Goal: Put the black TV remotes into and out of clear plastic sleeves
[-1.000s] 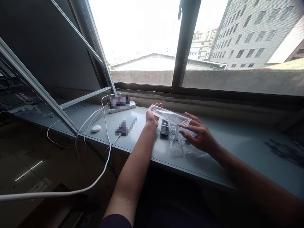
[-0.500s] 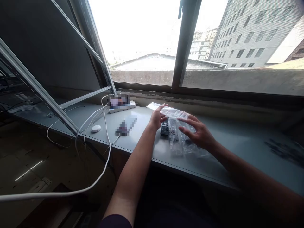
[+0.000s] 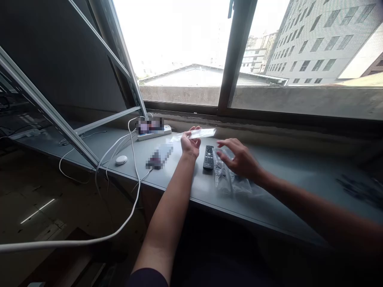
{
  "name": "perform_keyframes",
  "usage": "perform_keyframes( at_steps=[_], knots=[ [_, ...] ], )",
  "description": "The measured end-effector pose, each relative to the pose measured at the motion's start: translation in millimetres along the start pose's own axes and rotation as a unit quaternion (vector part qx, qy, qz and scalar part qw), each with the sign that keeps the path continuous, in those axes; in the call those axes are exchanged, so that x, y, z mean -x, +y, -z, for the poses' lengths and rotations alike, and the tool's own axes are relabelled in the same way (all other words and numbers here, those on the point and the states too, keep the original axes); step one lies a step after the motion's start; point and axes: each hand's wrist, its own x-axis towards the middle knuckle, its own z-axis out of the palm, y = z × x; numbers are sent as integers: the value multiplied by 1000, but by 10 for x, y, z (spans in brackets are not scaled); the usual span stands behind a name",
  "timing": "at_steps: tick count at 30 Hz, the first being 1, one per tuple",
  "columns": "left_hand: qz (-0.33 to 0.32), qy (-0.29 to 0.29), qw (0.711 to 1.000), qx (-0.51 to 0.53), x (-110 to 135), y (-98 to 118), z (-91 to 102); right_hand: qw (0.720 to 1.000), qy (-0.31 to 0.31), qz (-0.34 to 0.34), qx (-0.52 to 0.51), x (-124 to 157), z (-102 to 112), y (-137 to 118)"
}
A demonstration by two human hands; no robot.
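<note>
My left hand [image 3: 191, 144] is closed around a flat, pale, see-through plastic bag [image 3: 206, 133], raised over the back of the desk. Part of the bag sticks out on either side of the fingers. To the right, my right hand [image 3: 237, 158] is held with its fingers apart and nothing in them. Below and beside it, more clear plastic bags [image 3: 223, 177] lie crumpled on the desk; the hand covers part of them, and their contents are hard to make out. Between my hands lies a black remote control [image 3: 208, 158] with rows of buttons.
On the grey desk [image 3: 179, 179], a blurred-out phone-like device [image 3: 159, 156] lies left of my forearm. Behind it stands a white power strip [image 3: 154, 134]. White cables [image 3: 139, 175] hang across a round white object [image 3: 121, 160]. A metal frame [image 3: 72, 137] slants at left; dark items [image 3: 359, 189] lie far right.
My left hand has drawn the plastic bag left and away from my right hand, which has let go of it. The remote control is now fully uncovered.
</note>
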Motion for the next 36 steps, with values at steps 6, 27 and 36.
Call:
perform_keyframes(
  at_steps=[6,27,36],
  knots=[
    [-4,-14,1000,19,38,19,-11,971,-181,3,154,-146,-363,-23],
    [-52,5,997,57,62,66,-62,955,-213,-205,-25,-668,-957,90],
    [-49,-3,996,68,-5,60,7,861,-126,-398,-292,-676,-444,177]
  ],
)
